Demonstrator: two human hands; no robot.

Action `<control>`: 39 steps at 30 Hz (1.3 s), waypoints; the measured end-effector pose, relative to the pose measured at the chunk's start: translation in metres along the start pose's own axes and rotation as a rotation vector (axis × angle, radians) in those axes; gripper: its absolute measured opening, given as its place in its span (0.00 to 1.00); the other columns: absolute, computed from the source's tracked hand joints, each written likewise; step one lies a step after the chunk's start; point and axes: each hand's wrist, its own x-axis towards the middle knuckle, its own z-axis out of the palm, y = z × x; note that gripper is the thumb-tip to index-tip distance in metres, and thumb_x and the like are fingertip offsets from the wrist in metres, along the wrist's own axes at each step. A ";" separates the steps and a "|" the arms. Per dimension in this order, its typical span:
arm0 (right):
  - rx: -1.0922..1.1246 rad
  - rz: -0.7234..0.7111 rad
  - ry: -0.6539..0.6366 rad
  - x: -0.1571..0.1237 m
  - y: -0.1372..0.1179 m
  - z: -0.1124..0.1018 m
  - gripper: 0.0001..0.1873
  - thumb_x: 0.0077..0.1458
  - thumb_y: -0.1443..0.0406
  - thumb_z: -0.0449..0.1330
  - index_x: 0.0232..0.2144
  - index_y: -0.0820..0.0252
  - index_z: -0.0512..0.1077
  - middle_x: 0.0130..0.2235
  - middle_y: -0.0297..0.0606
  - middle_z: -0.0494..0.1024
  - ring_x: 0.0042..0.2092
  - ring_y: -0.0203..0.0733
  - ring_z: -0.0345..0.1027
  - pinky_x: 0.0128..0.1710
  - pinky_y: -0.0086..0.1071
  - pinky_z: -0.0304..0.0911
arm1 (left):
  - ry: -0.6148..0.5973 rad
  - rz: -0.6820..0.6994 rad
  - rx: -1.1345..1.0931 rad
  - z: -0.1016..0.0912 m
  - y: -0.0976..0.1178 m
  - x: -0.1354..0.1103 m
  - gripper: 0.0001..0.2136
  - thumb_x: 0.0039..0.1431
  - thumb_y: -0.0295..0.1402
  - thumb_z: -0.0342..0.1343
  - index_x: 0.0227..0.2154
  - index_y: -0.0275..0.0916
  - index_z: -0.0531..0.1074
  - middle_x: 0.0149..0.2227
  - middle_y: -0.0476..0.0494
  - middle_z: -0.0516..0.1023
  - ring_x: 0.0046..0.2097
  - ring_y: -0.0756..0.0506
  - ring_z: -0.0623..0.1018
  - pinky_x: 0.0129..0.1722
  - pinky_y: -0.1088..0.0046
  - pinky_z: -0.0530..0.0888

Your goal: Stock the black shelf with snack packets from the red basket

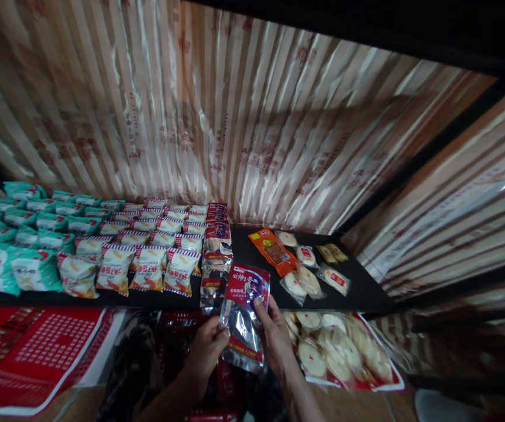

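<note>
Maroon-and-silver pouch (244, 319) is held in both hands in front of the black shelf, leaning slightly, its printed face up. Brown-and-white striped sheeting (168, 105) with red lettering covers the back and the right side. Below it runs the black shelf (369, 288). Rows of turquoise packets (36, 271) fill its left end, and a red printed bag (54, 351) lies lower, in front of them. Next come rows of cream packets (149, 266) with striped tops. A clear bag of pale round pieces (335, 351) sits below the shelf's right part. Beside the cream packets stands a column of maroon pouches (217, 252). The right hand (275, 331) has its thumb on the pouch's face, the other fingers closed behind the right edge. The left hand (209, 340) pinches the lower left edge, fingers curled in. On the shelf's right part lie an orange packet (270, 251), several pale packets (308, 281) touching or near it, and, smallest, yellowish packets (332, 253).
</note>
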 end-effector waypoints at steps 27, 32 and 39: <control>-0.635 -0.379 -0.036 0.115 -0.009 0.037 0.36 0.45 0.59 0.62 0.56 0.58 0.59 0.44 0.38 0.76 0.41 0.42 0.71 0.45 0.38 0.65 | 0.302 0.662 0.454 -0.007 -0.019 0.060 0.15 0.55 0.24 0.46 0.43 0.40 0.71 0.58 0.42 0.63 0.57 0.44 0.67 0.52 0.65 0.71; -0.730 -0.422 -0.045 0.126 -0.008 0.050 0.41 0.44 0.61 0.62 0.59 0.58 0.54 0.46 0.40 0.75 0.40 0.42 0.72 0.45 0.38 0.65 | 0.369 0.755 0.565 -0.009 -0.018 0.062 0.18 0.54 0.23 0.46 0.47 0.39 0.69 0.55 0.42 0.68 0.58 0.46 0.66 0.58 0.64 0.64; -0.885 -0.513 -0.075 0.141 0.003 0.052 0.39 0.47 0.62 0.60 0.60 0.57 0.53 0.49 0.41 0.74 0.46 0.43 0.70 0.49 0.38 0.64 | 0.408 0.789 0.614 -0.020 -0.021 0.069 0.18 0.56 0.24 0.45 0.48 0.38 0.68 0.55 0.38 0.68 0.59 0.43 0.65 0.58 0.58 0.63</control>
